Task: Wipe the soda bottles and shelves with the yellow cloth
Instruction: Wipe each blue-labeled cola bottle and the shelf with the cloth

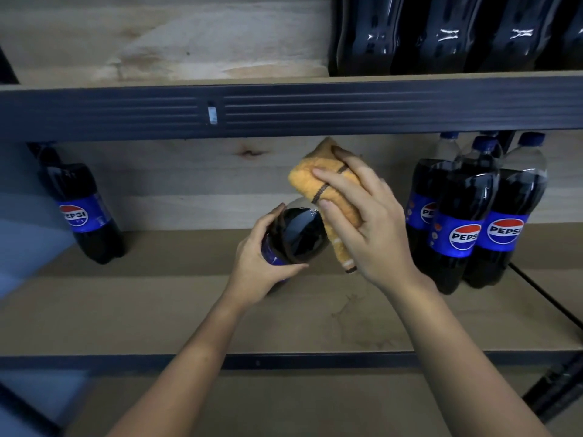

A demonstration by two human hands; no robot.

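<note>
Over the middle shelf, we hold one Pepsi bottle tilted in our left hand, grip wrapped round it; right hand clasps the yellow cloth against its neck.

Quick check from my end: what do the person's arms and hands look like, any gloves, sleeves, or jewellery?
Both forearms are bare up to the frame edge, with no sleeves in view. The left hand and right hand wear no gloves; no rings, watch or wristband show on either.
</note>
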